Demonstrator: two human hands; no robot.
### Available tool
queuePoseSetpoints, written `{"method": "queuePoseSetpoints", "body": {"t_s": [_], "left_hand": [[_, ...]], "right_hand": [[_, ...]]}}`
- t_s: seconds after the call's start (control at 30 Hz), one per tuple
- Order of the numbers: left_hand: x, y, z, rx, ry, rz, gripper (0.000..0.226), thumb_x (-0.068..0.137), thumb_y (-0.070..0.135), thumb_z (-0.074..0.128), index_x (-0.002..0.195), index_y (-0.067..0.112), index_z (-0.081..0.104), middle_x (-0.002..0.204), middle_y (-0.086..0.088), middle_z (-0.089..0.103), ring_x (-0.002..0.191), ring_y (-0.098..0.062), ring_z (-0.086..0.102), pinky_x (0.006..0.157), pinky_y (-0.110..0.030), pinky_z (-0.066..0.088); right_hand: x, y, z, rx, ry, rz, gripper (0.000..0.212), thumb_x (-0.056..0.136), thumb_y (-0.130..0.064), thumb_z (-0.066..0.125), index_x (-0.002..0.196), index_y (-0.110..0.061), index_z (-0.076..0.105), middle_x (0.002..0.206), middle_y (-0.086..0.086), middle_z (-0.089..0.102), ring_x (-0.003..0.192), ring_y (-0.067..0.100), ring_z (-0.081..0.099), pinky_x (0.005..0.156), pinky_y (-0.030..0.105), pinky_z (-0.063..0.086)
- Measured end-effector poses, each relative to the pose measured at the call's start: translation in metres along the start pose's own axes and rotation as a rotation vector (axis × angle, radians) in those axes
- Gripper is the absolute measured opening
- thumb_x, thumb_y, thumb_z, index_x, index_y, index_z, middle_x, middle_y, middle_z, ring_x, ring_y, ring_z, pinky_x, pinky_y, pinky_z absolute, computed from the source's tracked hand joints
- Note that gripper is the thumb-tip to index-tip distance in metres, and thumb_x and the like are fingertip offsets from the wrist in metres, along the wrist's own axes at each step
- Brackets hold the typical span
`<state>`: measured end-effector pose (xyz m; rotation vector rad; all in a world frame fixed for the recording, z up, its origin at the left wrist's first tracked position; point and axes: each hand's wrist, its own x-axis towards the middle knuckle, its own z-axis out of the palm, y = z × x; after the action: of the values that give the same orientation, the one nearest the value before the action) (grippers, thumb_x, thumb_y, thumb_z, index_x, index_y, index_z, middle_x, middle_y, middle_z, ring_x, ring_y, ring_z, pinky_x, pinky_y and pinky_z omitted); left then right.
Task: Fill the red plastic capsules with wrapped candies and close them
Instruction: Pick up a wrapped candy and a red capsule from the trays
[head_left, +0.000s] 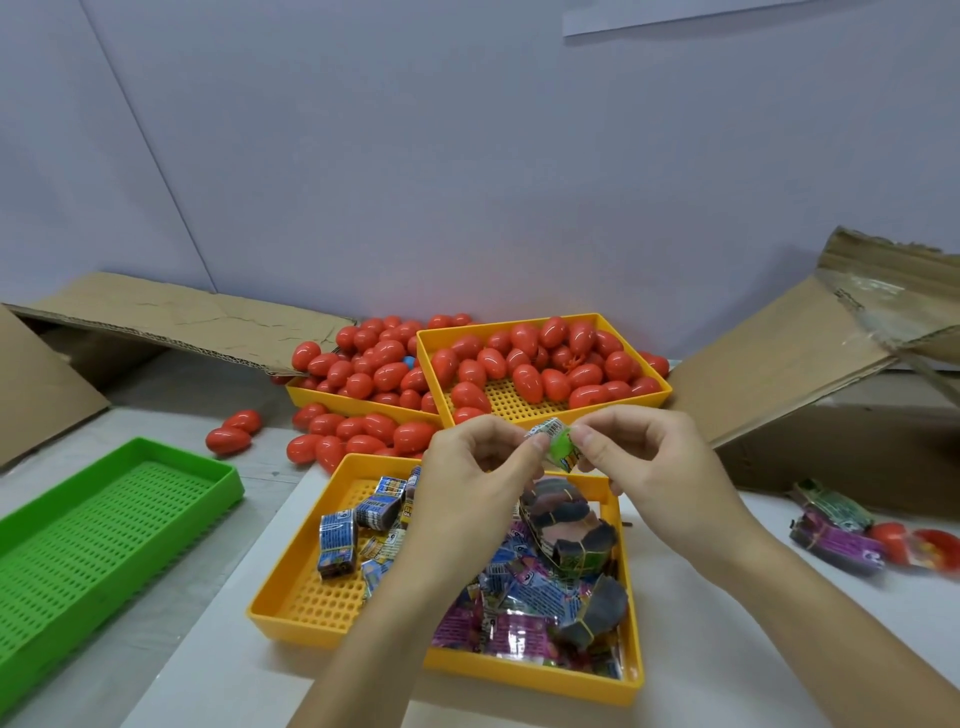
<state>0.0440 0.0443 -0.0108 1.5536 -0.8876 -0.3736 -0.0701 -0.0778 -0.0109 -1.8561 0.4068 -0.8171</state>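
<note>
Two hands, left (480, 462) and right (641, 449), pinching one wrapped candy (555, 442) above three yellow trays (291, 605); one green tray (130, 525) left; red capsules (524, 364) far, too many to count.

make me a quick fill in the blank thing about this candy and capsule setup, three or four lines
1. Both hands, left hand and right hand, pinch one wrapped candy above the ____ tray of candies.
2. The tray at the left is ____ in colour.
3. The capsules in the far tray are ____ in colour.
4. Two loose capsules lie between the green tray and the ____ flap.

Missing words: yellow; green; red; cardboard
</note>
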Motion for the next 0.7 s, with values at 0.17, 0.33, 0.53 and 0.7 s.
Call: {"method": "queuePoseSetpoints", "body": {"t_s": [0.17,0.33,0.53,0.7], "left_hand": [[0.0000,-0.0001,-0.0003,0.027,0.021,0.016,0.016,0.087,0.030,0.071,0.076,0.018,0.072,0.066,0.005,0.069,0.059,-0.003,0.063,0.055,-0.015,0.048],[0.0001,-0.0003,-0.0016,0.129,0.025,0.063,0.009,0.083,0.024,0.077,0.076,0.019,0.074,0.069,0.006,0.070,0.064,-0.006,0.065,0.062,-0.019,0.053],[-0.0015,0.0005,-0.0002,0.243,0.057,0.146,0.008,0.087,0.019,0.073,0.079,0.023,0.072,0.071,0.008,0.070,0.072,-0.006,0.065,0.066,-0.020,0.053],[-0.0026,0.0018,0.0015,0.222,0.049,0.150,0.006,0.089,0.020,0.071,0.087,0.026,0.068,0.069,0.007,0.070,0.068,-0.006,0.065,0.058,-0.017,0.049]], "right_hand": [[0.0008,0.0000,-0.0010,0.011,0.006,-0.011,0.008,0.088,-0.017,0.066,0.084,-0.018,0.072,0.079,-0.009,0.072,0.077,0.002,0.067,0.061,0.010,0.049],[0.0024,0.0014,-0.0038,0.173,-0.067,0.109,0.015,0.092,-0.021,0.060,0.085,-0.014,0.071,0.084,0.001,0.072,0.078,0.009,0.066,0.063,0.026,0.050],[0.0023,0.0008,-0.0070,0.216,-0.116,0.089,0.025,0.082,-0.035,0.064,0.085,-0.011,0.070,0.089,0.009,0.070,0.079,0.016,0.061,0.063,0.029,0.048],[0.0021,0.0007,-0.0070,0.156,-0.142,0.012,0.017,0.086,-0.027,0.062,0.082,-0.012,0.068,0.079,0.002,0.067,0.071,0.003,0.059,0.060,0.017,0.047]]}}
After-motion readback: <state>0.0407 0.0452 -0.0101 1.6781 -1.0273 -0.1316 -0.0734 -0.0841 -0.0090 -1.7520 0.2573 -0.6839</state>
